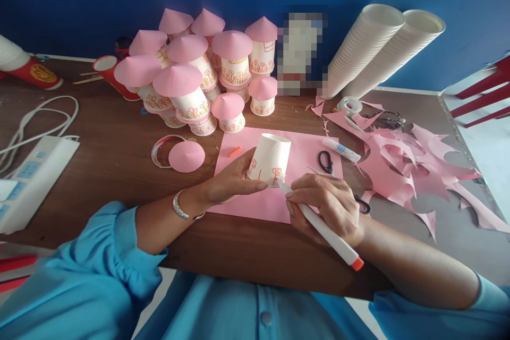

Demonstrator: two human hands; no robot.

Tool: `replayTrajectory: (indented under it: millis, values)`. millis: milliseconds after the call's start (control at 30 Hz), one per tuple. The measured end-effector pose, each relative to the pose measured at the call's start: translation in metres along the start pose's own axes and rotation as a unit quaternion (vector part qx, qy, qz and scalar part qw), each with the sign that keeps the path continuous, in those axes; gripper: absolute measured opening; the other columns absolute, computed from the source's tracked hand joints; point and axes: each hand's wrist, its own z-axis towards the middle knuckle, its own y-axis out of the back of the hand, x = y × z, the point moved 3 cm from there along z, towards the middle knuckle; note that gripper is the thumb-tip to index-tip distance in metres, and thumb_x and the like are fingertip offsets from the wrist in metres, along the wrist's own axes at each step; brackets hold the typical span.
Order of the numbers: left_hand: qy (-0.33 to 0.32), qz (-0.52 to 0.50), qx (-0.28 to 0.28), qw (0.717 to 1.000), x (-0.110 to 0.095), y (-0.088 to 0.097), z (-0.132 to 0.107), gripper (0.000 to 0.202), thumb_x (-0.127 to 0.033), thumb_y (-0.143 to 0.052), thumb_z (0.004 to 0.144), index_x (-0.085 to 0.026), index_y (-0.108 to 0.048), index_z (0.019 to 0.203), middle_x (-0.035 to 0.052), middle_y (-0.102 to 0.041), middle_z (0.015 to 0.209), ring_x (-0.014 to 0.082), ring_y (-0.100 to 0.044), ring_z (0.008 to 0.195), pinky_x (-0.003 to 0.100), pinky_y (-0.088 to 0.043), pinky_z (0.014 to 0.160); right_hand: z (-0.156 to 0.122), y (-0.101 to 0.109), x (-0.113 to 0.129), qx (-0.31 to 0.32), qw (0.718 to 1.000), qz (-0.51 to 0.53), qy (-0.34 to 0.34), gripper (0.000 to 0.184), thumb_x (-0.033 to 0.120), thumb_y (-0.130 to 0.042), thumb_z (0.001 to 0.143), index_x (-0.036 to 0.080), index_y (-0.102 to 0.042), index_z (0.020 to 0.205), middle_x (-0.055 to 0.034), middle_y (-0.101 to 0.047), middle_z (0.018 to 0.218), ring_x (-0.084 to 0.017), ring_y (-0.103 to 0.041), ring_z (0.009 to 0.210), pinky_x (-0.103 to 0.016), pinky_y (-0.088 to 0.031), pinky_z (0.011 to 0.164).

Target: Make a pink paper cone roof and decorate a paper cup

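A white paper cup (270,156) is held upside down and slightly tilted in my left hand (235,178), fingers around its left side and thumb along the rim. Orange-red flowers are drawn low on its wall. My right hand (329,204) grips a white marker (329,234) with an orange end, its tip at the cup's lower right by a flower. Beneath both hands lies a sheet of pink paper (239,207). An orange marker cap (235,152) rests on that sheet, left of the cup. Black-handled scissors (325,161) and a glue stick (341,150) lie to the right.
Several decorated cup houses (235,71) with pink cone roofs stand at the back. A loose pink cone (187,156) lies left. Tall stacks of paper cups (362,48) lean against the blue wall. Pink scraps (394,170) spread right; a power strip (40,180) sits far left.
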Motion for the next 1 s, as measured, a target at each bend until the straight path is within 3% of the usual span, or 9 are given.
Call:
replayTrajectory:
  millis: [1000]
  values:
    - [-0.012,-0.007,-0.002,1.000,0.0012,0.0002,0.0010,0.053,-0.035,-0.089,0.078,-0.021,-0.065,0.123,0.0054,-0.068,0.103,0.0205,-0.063,0.094,0.032,-0.051,0.084,0.0002,-0.0034,-0.0020,-0.001,1.000,-0.021,-0.005,0.026,0.000,-0.062,0.087,0.021,-0.058,0.103,0.0007,-0.066,0.077,-0.015,-0.064,0.059,-0.028,-0.052,0.051]
